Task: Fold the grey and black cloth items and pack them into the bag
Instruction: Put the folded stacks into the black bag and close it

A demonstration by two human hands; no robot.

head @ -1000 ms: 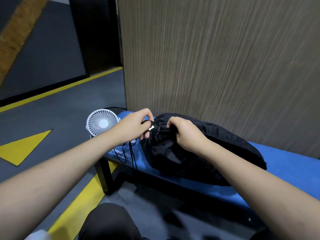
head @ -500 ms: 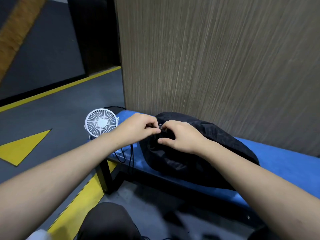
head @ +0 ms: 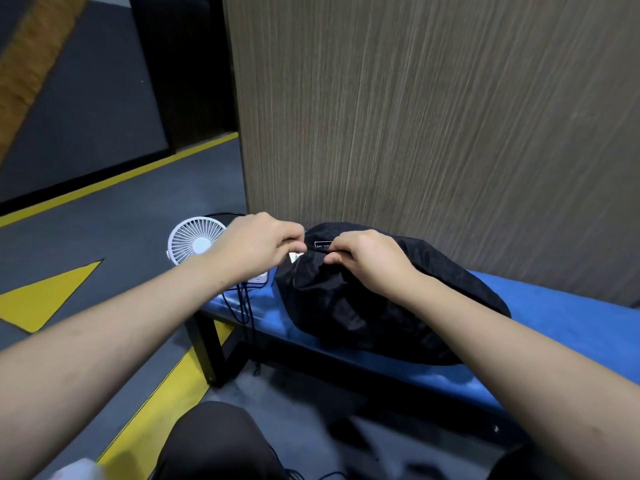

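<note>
A full black drawstring bag (head: 381, 299) lies on the blue bench (head: 571, 327), its gathered mouth pointing left. My left hand (head: 258, 245) pinches the bag's cord and a small white toggle at the mouth. My right hand (head: 363, 258) grips the bunched black fabric of the mouth, thumb and fingers curled on it. Thin black cords (head: 244, 306) hang from the mouth over the bench's left end. The grey and black cloth items are not visible; the bag's inside is hidden.
A small white desk fan (head: 194, 239) stands on the bench's left end, behind my left wrist. A wood-grain wall panel (head: 433, 116) rises right behind the bench. Grey floor with yellow markings (head: 45, 299) lies to the left. My dark-trousered knee (head: 214, 441) is below.
Both hands stay at the bag's mouth. My right hand's fingers have curled back into a pinch on the gathered fabric, and my left hand keeps its hold on the cord.
</note>
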